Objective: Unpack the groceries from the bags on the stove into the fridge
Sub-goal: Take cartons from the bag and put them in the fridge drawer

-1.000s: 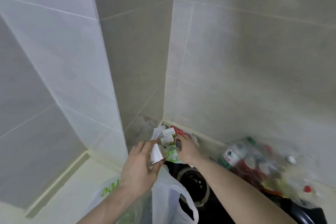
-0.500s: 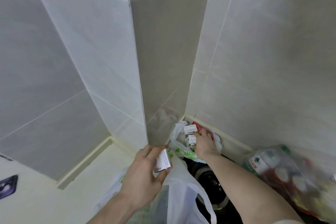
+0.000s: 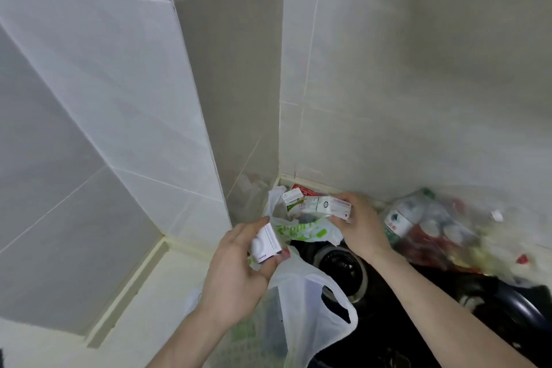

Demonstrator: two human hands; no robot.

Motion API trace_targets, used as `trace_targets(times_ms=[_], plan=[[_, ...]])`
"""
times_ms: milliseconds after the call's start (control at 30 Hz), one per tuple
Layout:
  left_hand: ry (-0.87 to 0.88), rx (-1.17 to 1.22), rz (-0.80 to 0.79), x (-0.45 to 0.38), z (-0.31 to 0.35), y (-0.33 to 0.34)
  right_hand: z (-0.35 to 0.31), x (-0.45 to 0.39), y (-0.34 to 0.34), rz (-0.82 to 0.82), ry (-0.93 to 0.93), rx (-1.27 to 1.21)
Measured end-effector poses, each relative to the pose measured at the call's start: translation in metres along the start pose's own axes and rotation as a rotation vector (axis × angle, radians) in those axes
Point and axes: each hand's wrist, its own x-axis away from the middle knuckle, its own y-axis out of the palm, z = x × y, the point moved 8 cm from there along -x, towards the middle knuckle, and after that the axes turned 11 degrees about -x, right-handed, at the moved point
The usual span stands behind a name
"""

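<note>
Tiled corner; blurred green print on bag (image 3: 301, 230).

Soft dim light, wide-angle warp, blurred edges

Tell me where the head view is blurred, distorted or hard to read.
Head view: wide-angle lens bends the tile lines; the carton in the right hand is motion-smeared, print unreadable; the small box in the left hand is sharper; the clear bag of bottles is soft and hazy; lighting is flat, with no hard glare.
</note>
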Motion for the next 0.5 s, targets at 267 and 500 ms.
trace_targets(times_ms=[267, 500], plan=[[0.186, 0.054, -0.188, -0.008, 0.04, 0.03, -0.035, 0.128, -0.084, 0.199, 0.082, -0.182], [0.399, 0.068, -0.319, 0.015, 0.121, 0.066, -0.024, 0.235, -0.133, 0.366, 0.131, -0.203]])
